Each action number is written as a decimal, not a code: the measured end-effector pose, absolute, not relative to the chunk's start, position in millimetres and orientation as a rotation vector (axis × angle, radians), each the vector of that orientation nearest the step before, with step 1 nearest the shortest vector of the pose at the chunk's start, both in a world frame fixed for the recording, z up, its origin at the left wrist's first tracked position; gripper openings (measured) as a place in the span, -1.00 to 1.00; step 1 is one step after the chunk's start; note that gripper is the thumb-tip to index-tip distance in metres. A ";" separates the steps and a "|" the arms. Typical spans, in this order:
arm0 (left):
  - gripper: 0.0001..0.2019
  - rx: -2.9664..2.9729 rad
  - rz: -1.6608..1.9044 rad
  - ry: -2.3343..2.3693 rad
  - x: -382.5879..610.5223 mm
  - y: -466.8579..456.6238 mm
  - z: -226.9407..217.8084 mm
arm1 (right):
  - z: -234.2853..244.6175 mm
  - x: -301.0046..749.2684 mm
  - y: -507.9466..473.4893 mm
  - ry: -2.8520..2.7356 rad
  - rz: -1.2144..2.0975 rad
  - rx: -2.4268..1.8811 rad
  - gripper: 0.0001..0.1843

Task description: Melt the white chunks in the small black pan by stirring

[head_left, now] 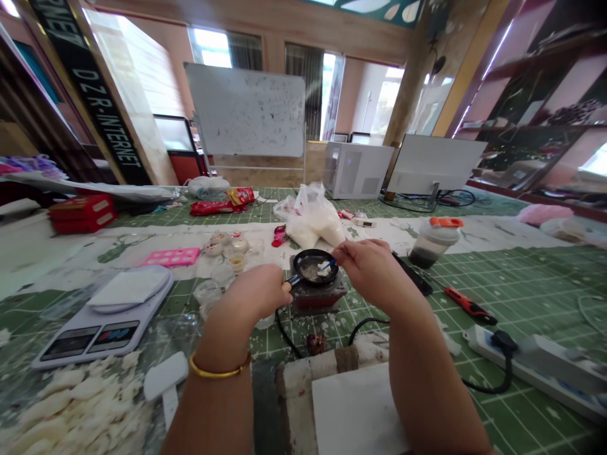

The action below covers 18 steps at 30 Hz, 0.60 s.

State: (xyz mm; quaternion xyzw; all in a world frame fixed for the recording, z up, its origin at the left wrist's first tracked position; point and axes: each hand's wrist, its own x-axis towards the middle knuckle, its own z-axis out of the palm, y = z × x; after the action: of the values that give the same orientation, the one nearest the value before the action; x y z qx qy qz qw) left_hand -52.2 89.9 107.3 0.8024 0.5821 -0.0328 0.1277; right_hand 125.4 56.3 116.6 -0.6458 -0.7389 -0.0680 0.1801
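My left hand [260, 287] is closed around the wooden-ended handle of a small black frying pan [300, 260]. The pan sits over a small dark hotplate [322, 301], tilt hard to judge. From the other side, my right hand [361, 264] pinches a thin blue stick-like tool [329, 263], its tip down in the pan. White waxy-looking lumps [324, 270] lie by that tip, with a clear or greyish layer around them. Most of the tool is hidden by my fingers.
Behind the pan stands a plastic bag of white material [310, 218]. Small clear cups [237, 260], a pink mould [171, 256] and a kitchen scale [107, 316] lie left; white chunks [71, 411] nearer. Rightward are a shaker bottle [434, 243], red-handled tool [469, 306] and power strip [535, 373].
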 end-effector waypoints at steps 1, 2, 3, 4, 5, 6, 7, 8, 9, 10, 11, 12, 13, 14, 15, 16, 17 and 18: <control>-0.74 2.331 -0.092 1.697 -52.2 89.8 107.4 | 116.7 125.9 56.0 -2.093 -0.190 -1.824 -0.71; -0.74 2.330 -0.091 1.698 -52.2 89.7 107.5 | 116.6 126.4 55.9 -2.097 -0.191 -1.819 -0.71; -0.73 2.332 -0.096 1.696 -52.3 89.6 107.6 | 116.4 126.8 55.8 -2.091 -0.197 -1.811 -0.70; -0.73 2.341 -0.104 1.690 -52.4 89.5 107.6 | 116.2 127.1 55.9 -2.076 -0.211 -1.804 -0.69; -0.73 2.352 -0.113 1.684 -52.4 89.4 107.7 | 115.9 127.4 56.0 -2.057 -0.229 -1.803 -0.68; -0.73 2.362 -0.122 1.682 -52.4 89.3 107.7 | 115.6 127.6 56.3 -2.038 -0.242 -1.811 -0.67; -0.73 2.369 -0.131 1.682 -52.4 89.3 107.8 | 115.3 127.8 56.6 -2.025 -0.250 -1.825 -0.67; -0.73 2.372 -0.135 1.682 -52.3 89.4 107.9 | 115.2 128.0 57.0 -2.025 -0.252 -1.840 -0.67; -0.72 2.368 -0.136 1.686 -52.2 89.5 108.0 | 115.1 128.1 57.2 -2.037 -0.246 -1.851 -0.68; -0.72 2.358 -0.136 1.688 -52.0 89.6 108.1 | 115.2 128.3 57.3 -2.053 -0.237 -1.855 -0.68; -0.72 2.349 -0.136 1.688 -51.9 89.8 108.1 | 115.4 128.5 57.2 -2.064 -0.229 -1.848 -0.68; -0.72 2.345 -0.139 1.688 -51.7 90.1 108.2 | 115.8 128.9 57.0 -2.061 -0.226 -1.838 -0.68; -0.71 2.348 -0.140 1.686 -51.6 90.3 108.1 | 116.2 129.3 56.8 -2.042 -0.231 -1.831 -0.68; -0.71 2.357 -0.142 1.684 -51.6 90.6 108.0 | 116.6 129.7 56.8 -2.013 -0.239 -1.834 -0.67; -0.71 2.370 -0.142 1.681 -51.6 90.9 107.7 | 116.8 130.0 56.9 -1.983 -0.247 -1.845 -0.67; -0.71 2.381 -0.141 1.679 -51.6 91.1 107.3 | 116.9 130.2 57.4 -1.960 -0.250 -1.862 -0.66; -0.71 2.388 -0.136 1.679 -51.7 91.3 106.9 | 116.8 130.1 58.0 -1.955 -0.243 -1.876 -0.67; -0.72 2.389 -0.129 1.681 -51.9 91.4 106.6 | 116.5 129.6 58.7 -1.970 -0.228 -1.882 -0.68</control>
State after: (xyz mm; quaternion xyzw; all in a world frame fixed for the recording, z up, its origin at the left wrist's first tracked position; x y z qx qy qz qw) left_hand -51.9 91.4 106.6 0.8123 0.5714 -0.0438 0.1085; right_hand 129.6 58.7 116.5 -0.6741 -0.7057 -0.0816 0.2023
